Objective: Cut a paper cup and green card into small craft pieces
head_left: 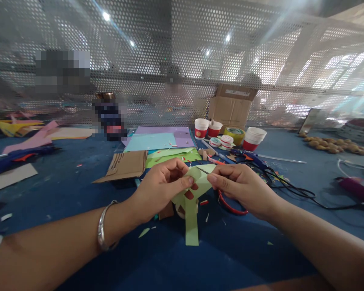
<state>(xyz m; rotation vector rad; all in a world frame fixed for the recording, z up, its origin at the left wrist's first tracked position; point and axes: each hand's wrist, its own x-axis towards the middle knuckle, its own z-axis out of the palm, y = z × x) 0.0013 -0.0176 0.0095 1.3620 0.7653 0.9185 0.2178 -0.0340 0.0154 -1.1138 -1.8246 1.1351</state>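
Note:
My left hand pinches a light green paper piece between thumb and fingers. The paper has a wide upper part with cut-out holes, through which fingertips show, and a straight strip hanging down toward the table. My right hand is closed on a thin dark pointed tool, whose tip lies over the paper's upper part. Its exact kind is hidden in my fingers. Just below my right hand is a red loop-shaped handle. Behind the paper strip sits a pale round object, mostly covered.
Cardboard lies left of centre, before purple and blue sheets. Paper cups, tape and a blue glue gun with black cables stand behind my right hand. Another glue gun lies left. A perforated metal screen rises behind.

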